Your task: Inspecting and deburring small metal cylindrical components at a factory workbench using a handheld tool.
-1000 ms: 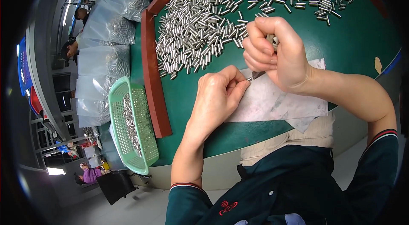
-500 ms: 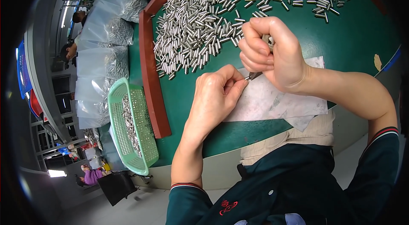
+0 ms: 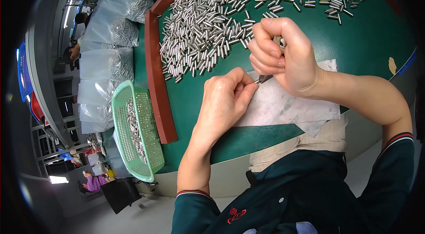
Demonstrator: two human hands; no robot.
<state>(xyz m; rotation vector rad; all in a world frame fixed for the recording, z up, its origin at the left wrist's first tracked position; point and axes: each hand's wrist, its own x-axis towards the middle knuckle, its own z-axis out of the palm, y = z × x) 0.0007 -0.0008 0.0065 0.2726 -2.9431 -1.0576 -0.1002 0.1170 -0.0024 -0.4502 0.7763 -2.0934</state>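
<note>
Green tabletop [image 3: 372, 48], bounded on the left by a red-brown rail [image 3: 158, 79], as I view it remotely through the head camera. Loose metal pins [image 3: 208, 30] cover its far part; a perforated green basket [image 3: 153, 145] stands left of the rail. I see the left hand [image 3: 225, 99] pinching one small pin [image 3: 256, 82] at its fingertips, over the left part of a stained white cloth [image 3: 287, 105]. The right hand [image 3: 285, 57] is clenched around a tool [image 3: 265, 78], dark tip directed down and leftward. From that fist the pin lies lower left; the left hand is nearer, gripping it directly. The pin's long axis appears to run rightward, toward the tip; at this scale I cannot tell whether they touch.
</note>
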